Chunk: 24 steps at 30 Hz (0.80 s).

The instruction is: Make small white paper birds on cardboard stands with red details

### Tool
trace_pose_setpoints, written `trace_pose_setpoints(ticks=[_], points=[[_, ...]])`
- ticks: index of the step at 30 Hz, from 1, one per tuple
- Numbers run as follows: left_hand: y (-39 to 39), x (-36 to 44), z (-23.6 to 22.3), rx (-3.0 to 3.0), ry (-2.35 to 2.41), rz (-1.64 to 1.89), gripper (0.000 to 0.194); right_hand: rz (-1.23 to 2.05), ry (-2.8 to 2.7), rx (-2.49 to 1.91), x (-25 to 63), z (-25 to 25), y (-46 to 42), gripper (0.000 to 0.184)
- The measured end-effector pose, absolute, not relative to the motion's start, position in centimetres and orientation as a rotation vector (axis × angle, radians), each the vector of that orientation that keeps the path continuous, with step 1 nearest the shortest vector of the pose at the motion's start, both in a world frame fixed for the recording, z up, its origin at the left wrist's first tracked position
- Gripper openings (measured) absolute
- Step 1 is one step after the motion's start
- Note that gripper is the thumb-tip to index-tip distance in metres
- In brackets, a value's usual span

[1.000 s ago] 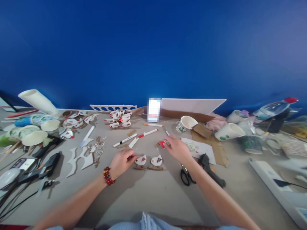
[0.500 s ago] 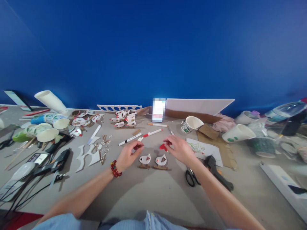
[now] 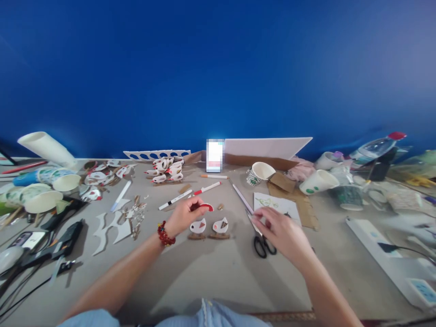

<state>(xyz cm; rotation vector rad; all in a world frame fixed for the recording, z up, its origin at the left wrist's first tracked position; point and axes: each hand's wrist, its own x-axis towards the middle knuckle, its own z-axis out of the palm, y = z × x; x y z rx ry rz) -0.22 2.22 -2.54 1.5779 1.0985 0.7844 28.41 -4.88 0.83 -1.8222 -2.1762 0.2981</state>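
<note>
Between the thumb and fingers of my left hand [image 3: 185, 215] is a small red piece [image 3: 207, 207] with a pale edge. Just below it, two small white bird cutouts [image 3: 220, 225] with dark eye or wing marks stand on little brown bases. My right hand [image 3: 281, 229] hovers over scissors [image 3: 260, 246] with black handles, its fingers loosely curved and apart. The fingertips are close to the scissor blades; I cannot tell whether they touch. Most of the glue gun is hidden behind that hand.
Markers [image 3: 175, 200], a cluster of finished birds [image 3: 166, 170] and white offcuts [image 3: 117, 227] lie to the left. A phone [image 3: 215, 156] stands against the blue wall. To the right are a paper cup [image 3: 260, 173], a drawing [image 3: 275, 204], cardboard [image 3: 308, 218] and a power strip [image 3: 378, 259].
The red piece, earlier by my right hand, is now in my left hand. My right hand has moved right and down to the scissors. The view has turned slightly right.
</note>
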Motion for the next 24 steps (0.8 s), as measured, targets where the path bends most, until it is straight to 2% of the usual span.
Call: trace_pose_setpoints(ticks=[7, 15, 18, 24], points=[[2.7, -0.7, -2.1, 1.521, 1.108, 0.797, 0.025, 0.200, -2.134, -2.134, 30.5, -5.2, -10.7, 0.015], [2.0, -0.8, -0.9, 1.455, 1.034, 0.813, 0.019, 0.284, -1.973, -2.317, 30.1, -5.6, -10.9, 0.013], [1.8, -1.0, -0.4, 1.440, 1.038, 0.831, 0.019, 0.472, -1.822, -2.231, 31.1, -5.7, -10.7, 0.016], [1.4, -1.1, 0.6, 1.411, 0.977, 0.869, 0.023, 1.248, -1.299, -1.777, 31.1, -4.4, -10.5, 0.036]])
